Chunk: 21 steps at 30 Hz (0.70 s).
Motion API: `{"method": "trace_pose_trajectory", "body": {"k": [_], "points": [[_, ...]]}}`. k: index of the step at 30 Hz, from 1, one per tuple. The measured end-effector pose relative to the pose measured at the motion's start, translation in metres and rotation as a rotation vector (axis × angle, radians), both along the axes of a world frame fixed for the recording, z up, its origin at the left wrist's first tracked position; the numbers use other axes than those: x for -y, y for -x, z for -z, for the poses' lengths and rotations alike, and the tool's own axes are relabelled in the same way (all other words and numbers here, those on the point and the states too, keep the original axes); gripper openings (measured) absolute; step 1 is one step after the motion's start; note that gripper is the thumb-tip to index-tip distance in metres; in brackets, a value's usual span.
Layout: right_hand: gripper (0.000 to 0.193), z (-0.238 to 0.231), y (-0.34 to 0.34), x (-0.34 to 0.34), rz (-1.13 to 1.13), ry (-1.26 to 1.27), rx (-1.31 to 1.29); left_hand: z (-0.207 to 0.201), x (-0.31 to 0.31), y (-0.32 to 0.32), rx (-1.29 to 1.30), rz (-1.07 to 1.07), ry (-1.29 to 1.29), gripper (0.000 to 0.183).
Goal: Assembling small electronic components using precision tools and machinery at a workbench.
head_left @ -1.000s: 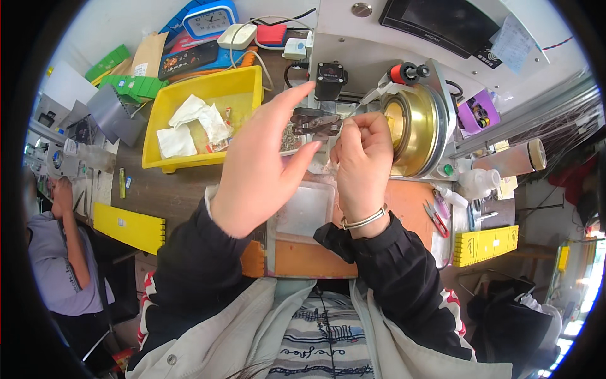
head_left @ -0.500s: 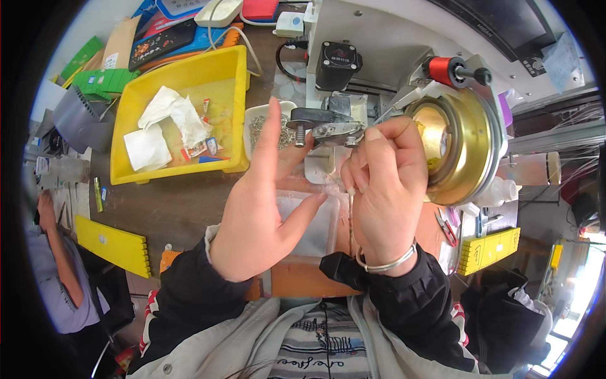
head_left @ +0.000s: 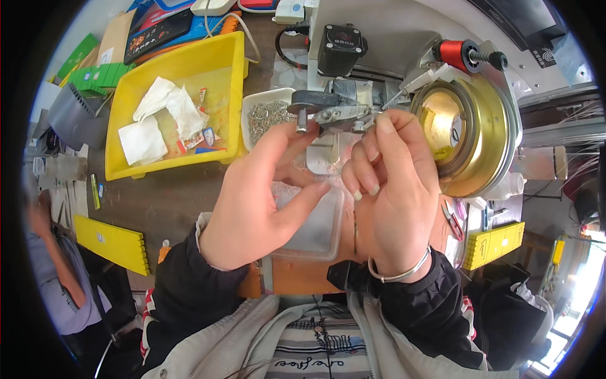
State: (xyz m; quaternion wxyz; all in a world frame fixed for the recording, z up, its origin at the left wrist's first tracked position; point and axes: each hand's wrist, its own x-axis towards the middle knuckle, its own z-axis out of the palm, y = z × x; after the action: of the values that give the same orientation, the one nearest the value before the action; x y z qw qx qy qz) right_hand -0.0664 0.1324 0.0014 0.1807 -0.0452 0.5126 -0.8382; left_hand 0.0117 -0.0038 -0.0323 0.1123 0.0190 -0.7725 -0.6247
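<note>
My left hand [head_left: 249, 205] is left of a small metal clamp arm [head_left: 344, 115] on a bench machine. Its fingers reach up by the upright screw [head_left: 302, 120] under the clamp's black end, and its thumb points right, apart from them. I cannot tell whether the fingertips touch the screw. My right hand [head_left: 404, 180] is at the clamp's right tip, thumb and forefinger pinched together, the other fingers curled. What the pinch holds, if anything, is too small to make out. Beside that hand is a round brass drum [head_left: 486, 142], with a red thread spool [head_left: 456, 54] above it.
Left of the machine stands a yellow tray [head_left: 113, 148] with white tissues and small wrappers. A white dish [head_left: 250, 104] holds many tiny metal parts. Below my hands lies a translucent plastic box [head_left: 315, 221]. Red-handled snips [head_left: 452, 222] lie at right. Another person's arm [head_left: 63, 271] shows far left.
My left hand's raised forefinger has come down and bent toward the screw. My right hand stays pinched at the clamp's tip, its other fingers slightly more spread. The view has shifted a little.
</note>
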Motion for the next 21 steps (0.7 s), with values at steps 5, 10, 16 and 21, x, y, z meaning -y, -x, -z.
{"method": "trace_pose_trajectory", "body": {"k": [5,10,16,21], "points": [[0.029,-0.001,-0.027,-0.025,-0.094,0.027,0.234,-0.002,-0.002,-0.004,-0.049,-0.031,0.107,0.046],[0.034,0.007,-0.036,-0.054,-0.203,-0.065,0.030,0.004,0.003,-0.004,-0.039,-0.113,0.038,0.034],[0.042,-0.008,-0.052,-0.078,-0.092,-0.192,-0.220,-0.052,0.033,-0.011,-0.361,-0.293,-1.125,0.020],[0.066,0.011,-0.068,-0.049,-0.478,-0.348,-0.504,-0.095,0.026,-0.006,-0.381,0.139,-1.573,0.012]]}}
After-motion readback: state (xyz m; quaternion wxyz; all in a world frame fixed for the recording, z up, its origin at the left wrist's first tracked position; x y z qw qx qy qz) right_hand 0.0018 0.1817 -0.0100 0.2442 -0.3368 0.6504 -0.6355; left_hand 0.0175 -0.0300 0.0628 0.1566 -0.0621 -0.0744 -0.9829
